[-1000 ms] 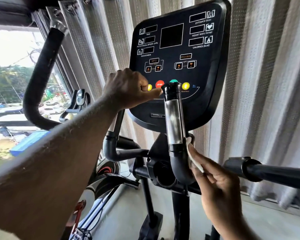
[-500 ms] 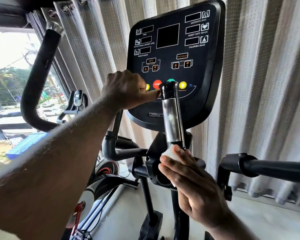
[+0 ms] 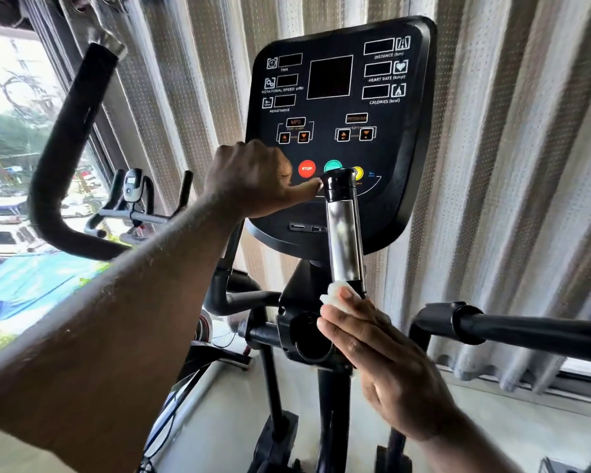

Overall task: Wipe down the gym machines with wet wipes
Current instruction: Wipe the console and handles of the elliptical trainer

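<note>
The handle post [image 3: 343,240] stands nearly upright in front of the console [image 3: 338,97], its long axis running from the black hub [image 3: 304,336] below up to a black cap [image 3: 338,184] that points at the ceiling, tilted slightly left. The wet wipe [image 3: 331,297] sits bunched at the foot of the post's chrome section, just above the hub. The right hand [image 3: 372,346] lies against the post from the near side; its grip is loose, fingers straight and together, pressing the wipe to the metal. The left hand [image 3: 253,175] is balled in front of the console's lower left, its grip closed with nothing seen in it, thumb stretched right to touch the cap.

The console's lower edge sits close behind the post's upper half. A horizontal bar [image 3: 526,331] juts out on the right, near the right wrist. The curved handlebar [image 3: 65,148] stands well apart on the left. Bare chrome runs free between wipe and cap. The curtain [image 3: 509,165] hangs behind.
</note>
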